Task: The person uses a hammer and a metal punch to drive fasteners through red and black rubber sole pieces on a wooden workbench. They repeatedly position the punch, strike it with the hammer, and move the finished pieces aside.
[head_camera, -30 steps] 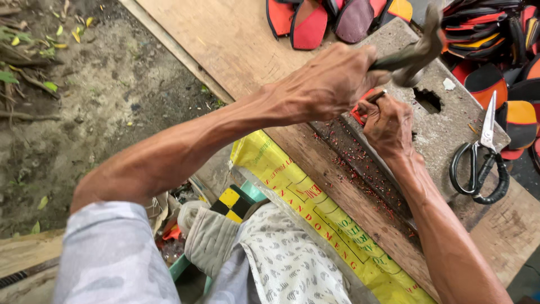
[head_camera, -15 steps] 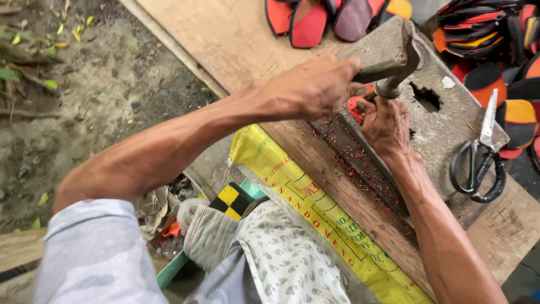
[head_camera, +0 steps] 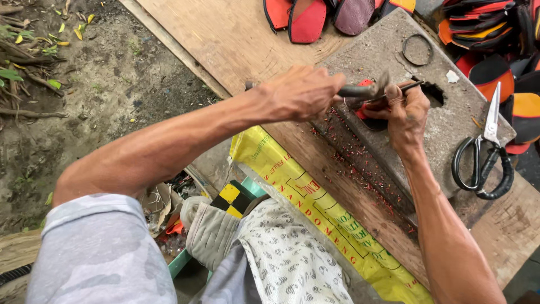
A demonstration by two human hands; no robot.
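Note:
My left hand [head_camera: 304,93] grips a metal hammer [head_camera: 365,90], its head low over the grey concrete block [head_camera: 388,50]. My right hand [head_camera: 405,115] pinches a thin dark metal punch [head_camera: 402,87] against a small red piece [head_camera: 364,112] lying on the block's near edge. The hammer head sits at the punch, blurred by motion. Red crumbs are scattered down the block's side below the hands. A dark hole [head_camera: 434,94] in the block lies just right of my right hand.
Black-handled scissors [head_camera: 484,163] lie on the block's right end, and a metal ring [head_camera: 417,49] lies near its top. Red, orange and black cut sole pieces [head_camera: 306,17] pile up behind. A wooden board [head_camera: 225,39], a yellow sack [head_camera: 315,208] and bare dirt [head_camera: 84,101] surround it.
The hammer, raised above the block a second ago, has swung down onto the punch. My right hand has stayed on the red piece.

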